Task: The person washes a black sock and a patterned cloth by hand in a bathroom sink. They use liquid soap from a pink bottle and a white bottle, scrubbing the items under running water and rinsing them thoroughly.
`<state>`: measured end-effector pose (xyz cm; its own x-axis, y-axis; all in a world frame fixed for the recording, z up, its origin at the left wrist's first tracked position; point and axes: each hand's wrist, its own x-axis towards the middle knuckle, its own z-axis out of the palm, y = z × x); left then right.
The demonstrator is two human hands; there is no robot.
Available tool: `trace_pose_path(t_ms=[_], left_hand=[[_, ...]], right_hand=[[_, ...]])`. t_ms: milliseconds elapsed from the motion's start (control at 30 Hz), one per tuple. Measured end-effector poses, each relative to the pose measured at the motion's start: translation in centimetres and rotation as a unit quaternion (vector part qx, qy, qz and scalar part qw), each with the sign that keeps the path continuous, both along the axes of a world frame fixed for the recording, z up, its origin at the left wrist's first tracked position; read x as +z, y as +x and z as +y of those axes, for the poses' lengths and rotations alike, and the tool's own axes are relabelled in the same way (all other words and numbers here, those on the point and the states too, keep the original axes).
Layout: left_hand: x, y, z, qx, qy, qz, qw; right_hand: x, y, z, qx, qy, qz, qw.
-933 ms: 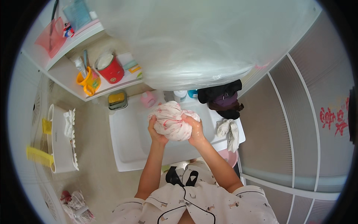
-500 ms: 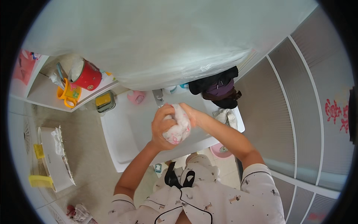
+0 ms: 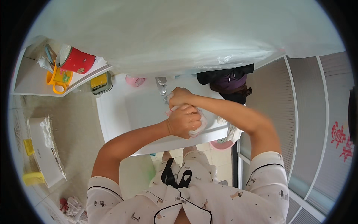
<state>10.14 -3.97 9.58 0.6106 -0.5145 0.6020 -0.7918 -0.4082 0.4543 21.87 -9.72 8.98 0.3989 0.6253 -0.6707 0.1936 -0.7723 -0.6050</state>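
Both hands grip a wet white cloth with pink marks (image 3: 200, 125) over the white sink (image 3: 112, 115). My left hand (image 3: 184, 121) is wrapped round the nearer part, and some of the cloth bulges out past its fingers. Just beyond it, my right hand (image 3: 181, 97) is closed on the other end, with a bit of whitish cloth showing at its edge. The forearms angle in toward each other, and the cloth looks twisted between the fists. Right behind the right hand stands the metal tap (image 3: 161, 86), with what looks like water below its spout.
A pink cup-like item (image 3: 135, 81) and a box with a yellow sponge-like block (image 3: 100, 83) sit at the sink's back left. Dark clothing (image 3: 231, 84) lies at the back right. A red tin (image 3: 80, 61) and yellow mug (image 3: 59, 78) stand on the shelf. A pink basin (image 3: 222, 144) is below.
The bunched cloth has gone from being cupped between both palms to being gripped in two fists. My right hand moved left, across the far side of my left hand. The view has shifted slightly.
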Motion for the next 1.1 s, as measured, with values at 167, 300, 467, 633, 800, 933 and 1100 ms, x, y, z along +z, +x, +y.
trace_pose_path(t_ms=[167, 300, 467, 633, 800, 933, 1100], left_hand=[[-0.4, -1.7, 2.6, 0.062, -0.094, 0.049, 0.992], [2.6, -4.6, 3.3, 0.268, -0.273, 0.168, 0.909], [1.0, -6.7, 6.5, 0.221, -0.707, 0.345, 0.577], [2.9, -7.2, 8.0, 0.18, -0.78, 0.389, 0.456], [3.5, -7.5, 8.9, 0.152, -0.779, 0.366, 0.486], [4.1, -8.0, 10.0, 0.126, -0.807, 0.354, 0.456], [4.1, -8.8, 8.5, 0.063, -0.823, 0.41, 0.387]], right_hand=[[-1.8, -0.7, -2.3, -0.148, 0.171, 0.223, 0.948], [-1.9, -3.1, -3.5, -0.295, 0.275, 0.438, 0.803], [0.3, -5.2, -4.5, -0.352, 0.369, 0.49, 0.708], [2.4, -8.5, -4.2, -0.441, 0.385, 0.444, 0.678], [3.5, -13.0, -3.6, -0.466, 0.474, 0.468, 0.582], [3.8, -14.6, -6.7, -0.394, 0.575, 0.528, 0.486], [4.2, -15.2, -7.1, -0.512, 0.554, 0.357, 0.55]])
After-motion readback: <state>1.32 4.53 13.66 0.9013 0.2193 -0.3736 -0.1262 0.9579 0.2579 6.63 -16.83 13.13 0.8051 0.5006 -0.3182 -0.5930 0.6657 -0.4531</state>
